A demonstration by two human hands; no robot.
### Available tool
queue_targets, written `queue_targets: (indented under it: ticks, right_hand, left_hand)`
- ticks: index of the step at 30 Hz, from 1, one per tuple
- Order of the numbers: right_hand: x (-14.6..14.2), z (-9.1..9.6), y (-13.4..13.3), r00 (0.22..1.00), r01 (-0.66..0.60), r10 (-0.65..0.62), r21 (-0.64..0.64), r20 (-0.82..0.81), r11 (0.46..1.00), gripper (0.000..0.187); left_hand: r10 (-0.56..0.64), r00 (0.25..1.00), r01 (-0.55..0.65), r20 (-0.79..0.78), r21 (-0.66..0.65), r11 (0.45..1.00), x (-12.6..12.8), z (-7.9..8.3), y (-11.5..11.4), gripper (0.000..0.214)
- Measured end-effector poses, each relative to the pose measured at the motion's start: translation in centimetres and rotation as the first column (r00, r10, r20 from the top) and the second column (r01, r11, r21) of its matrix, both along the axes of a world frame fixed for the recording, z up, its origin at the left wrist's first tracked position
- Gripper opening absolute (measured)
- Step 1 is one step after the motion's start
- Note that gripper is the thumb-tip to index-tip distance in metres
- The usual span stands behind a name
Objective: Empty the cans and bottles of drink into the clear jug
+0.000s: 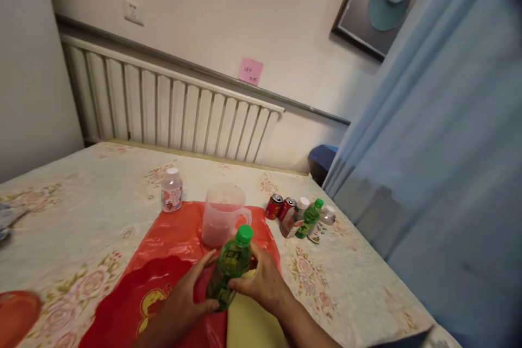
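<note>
A green plastic bottle point(231, 265) with a green cap leans slightly to the right between my two hands. My right hand point(267, 283) wraps its upper part, thumb across the front. From the lower left, my left hand point(194, 292) holds the bottle near its base. Just behind it stands a translucent plastic pitcher point(220, 217), handle to the right, on a red plastic sheet point(175, 234). Below my hands lie a red scalloped tray point(118, 299) with a yellow print and a yellow cloth-like item point(253, 321).
A clear bottle with a white cap point(172, 190) stands left of the pitcher. On the right are red cans point(274, 206), another green bottle point(310, 218) and several clear bottles. An orange dish point(18, 315) sits at the lower left. A blue curtain point(424, 147) hangs along the right.
</note>
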State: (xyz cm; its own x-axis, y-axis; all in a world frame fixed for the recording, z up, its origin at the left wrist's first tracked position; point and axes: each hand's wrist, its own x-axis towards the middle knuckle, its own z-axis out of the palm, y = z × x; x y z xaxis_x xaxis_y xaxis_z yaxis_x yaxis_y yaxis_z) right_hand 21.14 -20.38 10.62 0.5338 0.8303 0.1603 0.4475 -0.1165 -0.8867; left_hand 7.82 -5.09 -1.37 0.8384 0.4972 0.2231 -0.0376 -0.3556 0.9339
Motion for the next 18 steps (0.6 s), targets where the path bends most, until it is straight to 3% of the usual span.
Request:
queue_targets:
  ticks: [5,10,14,18]
  right_hand:
    - [3.4,0.8,-5.1,0.994,0.107,-0.107,0.002,-0.028,0.994,0.044]
    - [7.2,0.0,-10.4,0.970,0.244,-0.244,0.013,-0.008,0.970,0.052]
    - [10.7,-1.8,-14.4,0.924,0.381,-0.382,0.005,0.018,0.924,0.059]
    - [14.3,-3.7,-18.0,0.868,0.497,-0.497,0.022,0.012,0.868,0.061]
  left_hand:
    - [0.050,0.995,-0.045,-0.090,0.054,0.997,2.4,-2.6,-4.2,0.074]
    - [0.202,0.967,-0.152,-0.153,0.284,0.947,6.2,-5.4,-8.2,0.053]
    - [0.286,0.956,-0.210,-0.069,0.520,0.828,9.1,-8.0,-10.2,0.044]
    - [0.343,0.936,-0.286,0.079,0.736,0.614,10.4,-11.4,-11.0,0.038]
